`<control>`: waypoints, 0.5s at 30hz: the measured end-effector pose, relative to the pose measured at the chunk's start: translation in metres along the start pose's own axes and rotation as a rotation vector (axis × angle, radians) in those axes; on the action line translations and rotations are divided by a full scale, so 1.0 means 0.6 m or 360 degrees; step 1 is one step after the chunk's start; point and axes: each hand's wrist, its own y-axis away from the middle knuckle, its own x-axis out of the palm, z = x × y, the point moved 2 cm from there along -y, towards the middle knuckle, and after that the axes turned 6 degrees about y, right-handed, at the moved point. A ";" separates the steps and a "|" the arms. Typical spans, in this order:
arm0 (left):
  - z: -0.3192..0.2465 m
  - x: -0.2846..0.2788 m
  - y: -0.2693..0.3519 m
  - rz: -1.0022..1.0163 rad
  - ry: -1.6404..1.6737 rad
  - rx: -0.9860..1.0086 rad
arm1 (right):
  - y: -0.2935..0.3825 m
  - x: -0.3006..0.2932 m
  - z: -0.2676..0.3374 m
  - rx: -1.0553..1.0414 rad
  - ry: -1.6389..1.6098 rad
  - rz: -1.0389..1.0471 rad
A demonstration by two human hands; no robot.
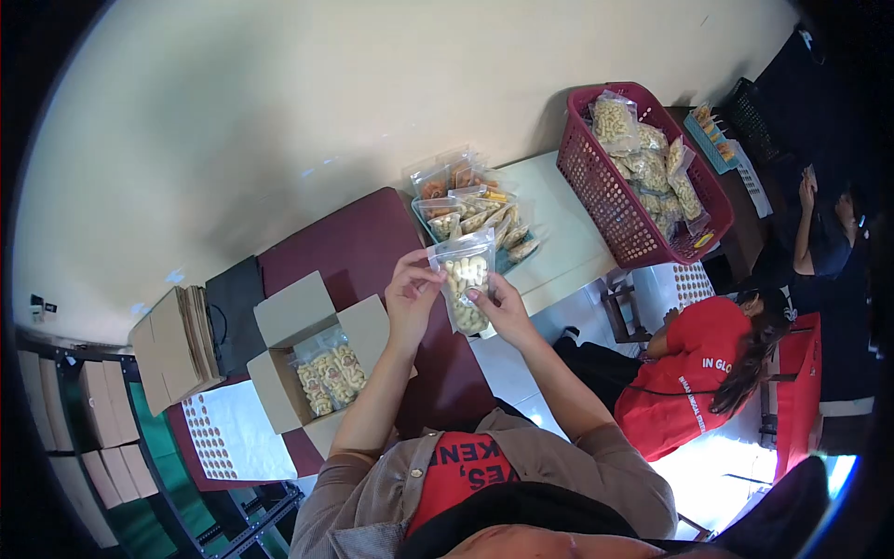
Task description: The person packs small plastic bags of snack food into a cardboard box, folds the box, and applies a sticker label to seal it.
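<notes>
A clear zip pouch of pale, curved snack pieces is held upright in front of me. My right hand grips its right side, with the thumb over a small round label on the front. On the pouch's left edge, just under the zip, are the pinched fingers of my left hand. An open cardboard box sits left of my left arm. Inside it stand several similar labelled pouches. Beyond my hands, a light-blue basket is packed with small snack pouches.
A tall maroon basket of filled pouches stands right on a pale table. Flattened cartons and a sheet of round stickers lie left on the maroon table. A person in red sits right; another person is farther off.
</notes>
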 end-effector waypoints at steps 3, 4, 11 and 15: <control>-0.012 0.014 0.042 -0.0233 0.0650 -0.0140 | 0.019 0.037 0.008 -0.0046 -0.0058 -0.0090; -0.013 0.012 0.056 -0.0226 0.0655 -0.0141 | 0.026 0.049 0.012 -0.0080 -0.0040 -0.0107; -0.049 -0.044 0.127 -0.0195 0.0552 -0.0546 | 0.087 0.134 0.037 -0.0180 0.0078 -0.0068; -0.087 -0.089 0.172 -0.0214 0.0556 -0.0571 | 0.124 0.184 0.034 -0.0173 0.0198 0.0075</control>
